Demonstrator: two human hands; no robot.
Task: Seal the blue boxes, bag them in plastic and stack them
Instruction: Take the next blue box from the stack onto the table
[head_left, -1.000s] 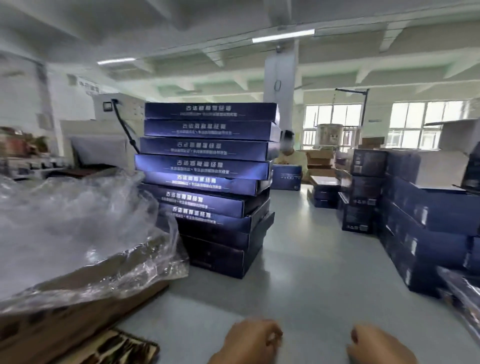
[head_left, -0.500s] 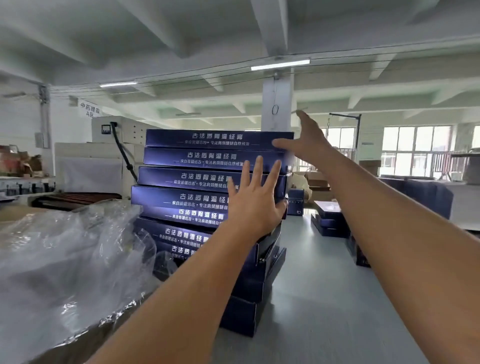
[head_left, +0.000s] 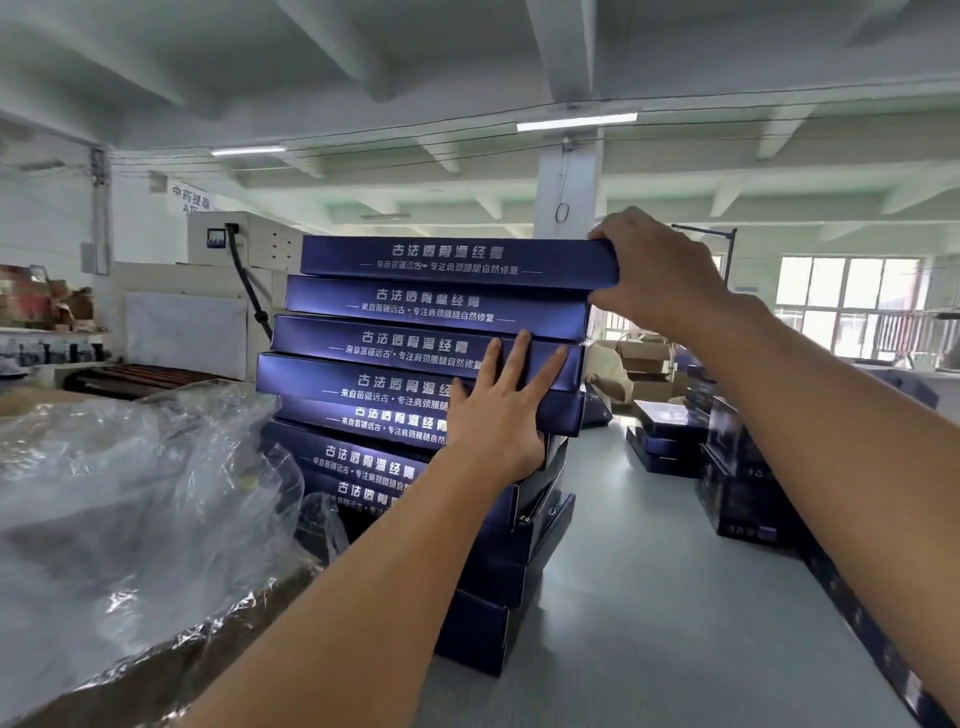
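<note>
The stack of blue boxes (head_left: 415, 395) on the counter (head_left: 675, 597) is tall and its layers sit crooked, so if you drag the top box (head_left: 452, 260) sideways rather than lift it clear, those beneath could slide with it and the pile could topple. Your right hand (head_left: 660, 275) has its grip clenched on that box's right end, fingers over the lid and thumb below, so the box runs leftward from the grip; your left hand (head_left: 498, 415) lies flat, fingers straight, against the stack's front at mid-height, grasping nothing.
</note>
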